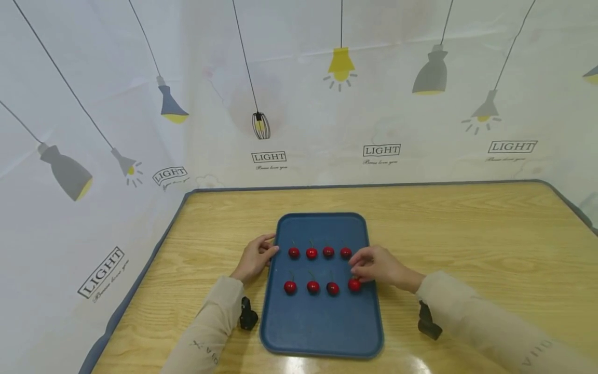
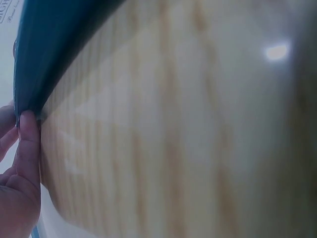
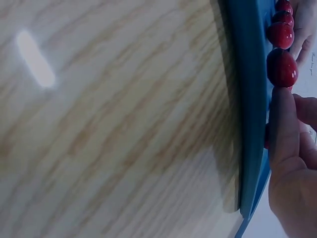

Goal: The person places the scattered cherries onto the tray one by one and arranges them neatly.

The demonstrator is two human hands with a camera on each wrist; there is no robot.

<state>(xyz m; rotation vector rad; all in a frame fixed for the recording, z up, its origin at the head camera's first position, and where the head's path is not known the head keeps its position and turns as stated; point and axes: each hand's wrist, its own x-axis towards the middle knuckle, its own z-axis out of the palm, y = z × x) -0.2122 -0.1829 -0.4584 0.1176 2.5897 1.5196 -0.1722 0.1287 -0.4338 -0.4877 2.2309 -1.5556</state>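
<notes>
Two rows of red cherries with thin green stems lie on a blue tray (image 1: 322, 327). My left hand (image 1: 254, 257) holds the tray's left rim, its thumb (image 2: 28, 131) against the edge in the left wrist view. Over the tray's right side, my right hand (image 1: 380, 267) has thumb and fingertips together at the stem end of the near-row right cherry (image 1: 354, 285). That cherry's stem is hidden by the fingers. In the right wrist view the thumb tip meets the same cherry (image 3: 282, 68). Just beyond the fingertips sits the far-row right cherry (image 1: 345, 252).
The tray lies on a wood-grain table (image 1: 486, 234) with a dark blue edge. Behind and to the left hangs a pale sheet (image 1: 308, 130) printed with lamps. Other cherries stand close by: a near-row cherry (image 1: 333, 288) and a far-row cherry (image 1: 328, 252).
</notes>
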